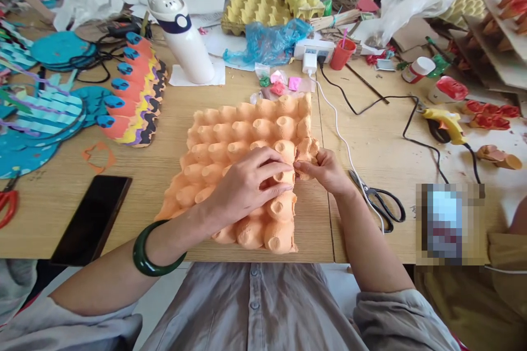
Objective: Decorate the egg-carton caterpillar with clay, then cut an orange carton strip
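Note:
An orange egg tray [242,129] lies on the table in front of me, its rows of bumps facing up. My left hand [247,181] rests across it, fingers bent over the bumps and gripping near the right edge; its thumb is hidden. At that edge my right hand [329,173] is closed in a pinch on a partly torn piece [307,149] of the tray that sticks out to the right. Below the hands, the tray's right edge looks ragged. Black-handled scissors [385,203] lie on the table, right of my right forearm.
A black phone [93,219] lies left, near the front edge. A white bottle [187,46] stands behind the tray. A white cable [337,120] runs from a power strip [325,49] past the scissors. A yellow glue gun [447,123] and painted cardboard pieces [135,88] lie around.

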Demonstrator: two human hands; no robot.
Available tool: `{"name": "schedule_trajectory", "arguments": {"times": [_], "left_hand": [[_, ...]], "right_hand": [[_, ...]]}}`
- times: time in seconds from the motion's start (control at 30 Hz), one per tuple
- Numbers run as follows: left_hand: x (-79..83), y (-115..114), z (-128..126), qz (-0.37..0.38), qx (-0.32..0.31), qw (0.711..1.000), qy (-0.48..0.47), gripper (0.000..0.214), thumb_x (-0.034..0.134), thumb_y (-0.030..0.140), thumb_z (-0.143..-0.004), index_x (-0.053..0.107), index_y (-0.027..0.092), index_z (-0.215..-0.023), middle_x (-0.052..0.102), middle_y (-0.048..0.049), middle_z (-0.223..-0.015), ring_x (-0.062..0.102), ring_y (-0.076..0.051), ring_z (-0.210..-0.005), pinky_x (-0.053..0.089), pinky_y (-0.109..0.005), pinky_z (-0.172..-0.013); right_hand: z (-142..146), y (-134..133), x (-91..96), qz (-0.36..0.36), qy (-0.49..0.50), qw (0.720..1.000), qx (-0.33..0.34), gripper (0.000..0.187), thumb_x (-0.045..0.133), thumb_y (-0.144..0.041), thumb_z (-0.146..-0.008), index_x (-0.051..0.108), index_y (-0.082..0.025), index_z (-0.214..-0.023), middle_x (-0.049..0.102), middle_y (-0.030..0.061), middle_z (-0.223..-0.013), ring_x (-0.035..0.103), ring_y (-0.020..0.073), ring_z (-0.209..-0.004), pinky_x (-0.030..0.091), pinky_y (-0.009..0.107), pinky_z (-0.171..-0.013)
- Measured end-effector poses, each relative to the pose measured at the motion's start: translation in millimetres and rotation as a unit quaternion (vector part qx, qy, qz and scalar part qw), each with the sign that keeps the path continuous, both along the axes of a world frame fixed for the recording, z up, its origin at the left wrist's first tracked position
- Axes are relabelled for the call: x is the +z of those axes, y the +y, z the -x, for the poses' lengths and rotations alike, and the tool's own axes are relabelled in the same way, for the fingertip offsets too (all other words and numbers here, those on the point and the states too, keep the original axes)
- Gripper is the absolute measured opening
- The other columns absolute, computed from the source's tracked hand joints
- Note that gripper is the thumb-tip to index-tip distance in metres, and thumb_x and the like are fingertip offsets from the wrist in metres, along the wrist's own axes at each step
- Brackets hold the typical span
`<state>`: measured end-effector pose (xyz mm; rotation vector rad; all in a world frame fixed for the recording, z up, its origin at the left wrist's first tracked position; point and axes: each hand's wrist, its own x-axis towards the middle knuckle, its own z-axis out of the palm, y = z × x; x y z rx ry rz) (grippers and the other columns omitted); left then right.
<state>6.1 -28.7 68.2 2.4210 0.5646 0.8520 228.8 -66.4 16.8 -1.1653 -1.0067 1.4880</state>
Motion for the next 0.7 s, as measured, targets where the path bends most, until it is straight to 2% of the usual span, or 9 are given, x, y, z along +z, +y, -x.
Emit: {"name": "schedule_trajectory", "arguments": {"times": [0.13, 0.23, 0.47, 0.6, 0.7], "left_hand": [[-0.4, 0, 4, 0.022, -0.004, 1.0, -0.012, 0.021, 0.076, 0.017, -0.09, 0.072, 0.018, -0.111, 0.069, -0.0059, -0.109, 0.068, -0.017, -0.1, 0.059, -0.03, -0.087], [-2.2, 0, 5, 0.026, -0.004, 1.0, -0.015, 0.021, 0.076, 0.018, -0.09, 0.072, 0.019, -0.11, 0.07, -0.0054, -0.108, 0.068, -0.018, -0.1, 0.059, -0.032, -0.087], [-8.3, 1, 0, 0.032, 0.015, 0.999, -0.004, 0.015, 0.072, 0.019, -0.092, 0.071, 0.02, -0.107, 0.07, -0.0052, -0.109, 0.068, -0.018, -0.101, 0.06, -0.034, -0.09], [-16.9, 2, -5, 0.013, 0.021, 0.999, 0.03, 0.01, 0.065, 0.016, -0.096, 0.07, 0.019, -0.104, 0.068, -0.0051, -0.109, 0.066, -0.018, -0.102, 0.059, -0.034, -0.091], [-27.8, 3, -9, 0.002, 0.031, 0.998, 0.058, 0.008, 0.062, 0.017, -0.098, 0.069, 0.02, -0.102, 0.066, -0.0047, -0.11, 0.065, -0.018, -0.104, 0.059, -0.035, -0.092]], "right_hand": [[-5, 1, -2.0, -0.044, -0.087, 0.995, -0.036, 0.032, 0.088, -0.042, -0.071, 0.07, -0.016, -0.077, 0.068, 0.0004, -0.071, 0.063, 0.0127, -0.063, 0.053, 0.026, -0.061], [-6, 2, -3.1, -0.051, -0.104, 0.992, -0.048, 0.029, 0.086, -0.04, -0.073, 0.07, -0.016, -0.076, 0.068, 0.0008, -0.072, 0.063, 0.0133, -0.065, 0.053, 0.026, -0.063], [-6, 2, 2.1, 0.073, 0.006, 0.997, -0.004, 0.033, 0.091, -0.039, -0.066, 0.075, -0.017, -0.085, 0.077, 0.0052, -0.084, 0.069, 0.0171, -0.072, 0.06, 0.029, -0.066], [-4, 5, 1.6, 0.118, 0.062, 0.989, -0.06, 0.043, 0.087, -0.054, -0.068, 0.075, -0.016, -0.085, 0.077, 0.0084, -0.083, 0.071, 0.0197, -0.073, 0.059, 0.029, -0.062], [-1, 8, 3.7, 0.136, 0.053, 0.985, -0.096, 0.049, 0.085, -0.062, -0.067, 0.073, -0.016, -0.08, 0.076, 0.0086, -0.079, 0.072, 0.0208, -0.073, 0.057, 0.028, -0.062]]}}
